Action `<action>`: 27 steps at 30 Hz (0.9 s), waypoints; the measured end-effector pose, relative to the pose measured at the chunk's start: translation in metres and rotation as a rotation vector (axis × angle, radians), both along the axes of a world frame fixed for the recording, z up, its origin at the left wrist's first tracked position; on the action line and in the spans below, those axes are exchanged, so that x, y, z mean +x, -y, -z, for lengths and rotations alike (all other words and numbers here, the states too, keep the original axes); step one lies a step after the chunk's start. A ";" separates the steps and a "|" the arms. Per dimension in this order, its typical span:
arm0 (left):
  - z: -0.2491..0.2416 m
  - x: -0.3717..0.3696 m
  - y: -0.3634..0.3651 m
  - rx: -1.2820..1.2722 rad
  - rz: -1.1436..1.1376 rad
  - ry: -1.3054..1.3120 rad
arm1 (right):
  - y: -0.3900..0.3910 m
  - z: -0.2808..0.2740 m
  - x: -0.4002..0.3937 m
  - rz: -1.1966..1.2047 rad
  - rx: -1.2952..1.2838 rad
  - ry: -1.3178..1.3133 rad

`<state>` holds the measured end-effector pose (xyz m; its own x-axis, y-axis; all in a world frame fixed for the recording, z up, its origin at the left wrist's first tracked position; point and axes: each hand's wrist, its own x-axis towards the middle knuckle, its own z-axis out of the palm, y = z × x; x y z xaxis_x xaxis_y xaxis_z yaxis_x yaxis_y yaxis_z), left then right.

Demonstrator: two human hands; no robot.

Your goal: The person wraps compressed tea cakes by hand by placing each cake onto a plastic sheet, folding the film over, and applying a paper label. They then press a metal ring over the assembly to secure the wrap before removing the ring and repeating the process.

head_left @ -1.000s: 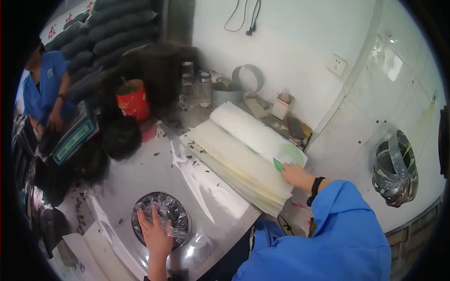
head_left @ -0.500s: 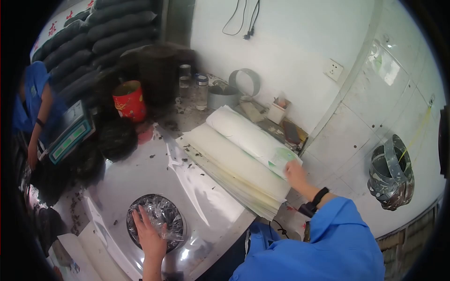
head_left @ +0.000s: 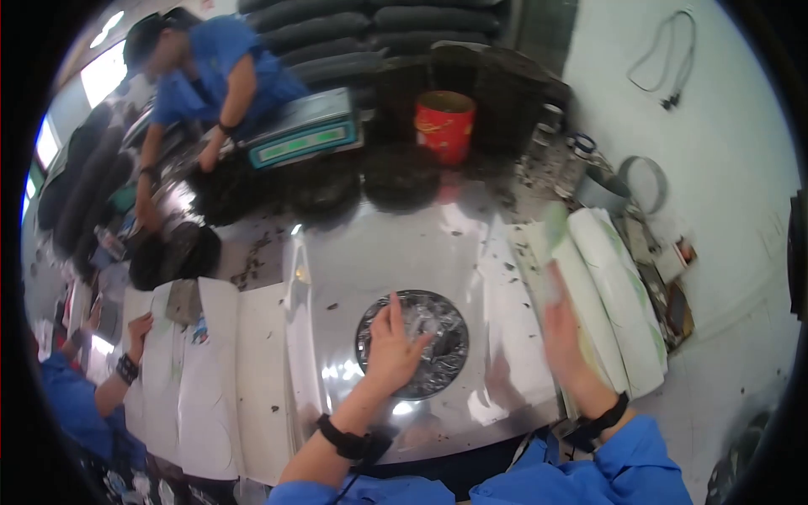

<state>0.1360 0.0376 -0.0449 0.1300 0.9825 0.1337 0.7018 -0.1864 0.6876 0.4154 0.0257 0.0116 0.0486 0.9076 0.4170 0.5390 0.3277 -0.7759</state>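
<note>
On the shiny metal tabletop (head_left: 379, 244) lies a round black ring (head_left: 461, 370), filled with dark contents under crinkled clear plastic film (head_left: 442, 337). My left hand (head_left: 392, 349) rests on the film's left side, fingers spread, gripping nothing. To the right, my right hand (head_left: 566, 328) is over the edge of a stack of cream paper sheets (head_left: 606, 337). Motion smears its fingers, so whether they hold a sheet cannot be made out. A blurred pale-green patch (head_left: 555, 225) shows just beyond the fingertips. Alongside lies a curled white sheet (head_left: 619, 290) with green print.
Behind the tabletop are a red tin (head_left: 446, 130), a digital scale (head_left: 307, 139) and dark round bundles (head_left: 400, 181). A co-worker in blue (head_left: 231, 63) bends over at the back left. Another person's hand (head_left: 137, 335) touches white paper (head_left: 210, 379) at the left.
The view has swung left, bringing two other people's work areas in. My right hand has left the curled sheet's lower end and moved toward the stack's left edge. My left hand stays on the film.
</note>
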 end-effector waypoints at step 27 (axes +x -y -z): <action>0.013 -0.112 0.027 -0.612 -0.068 0.607 | -0.024 0.042 -0.149 -0.663 -0.125 0.621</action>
<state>0.0244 0.0105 -0.0574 0.1456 0.9073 -0.3945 0.1763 0.3686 0.9127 0.2663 0.0500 -0.0303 -0.6983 0.7100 0.0909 0.6027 0.6517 -0.4605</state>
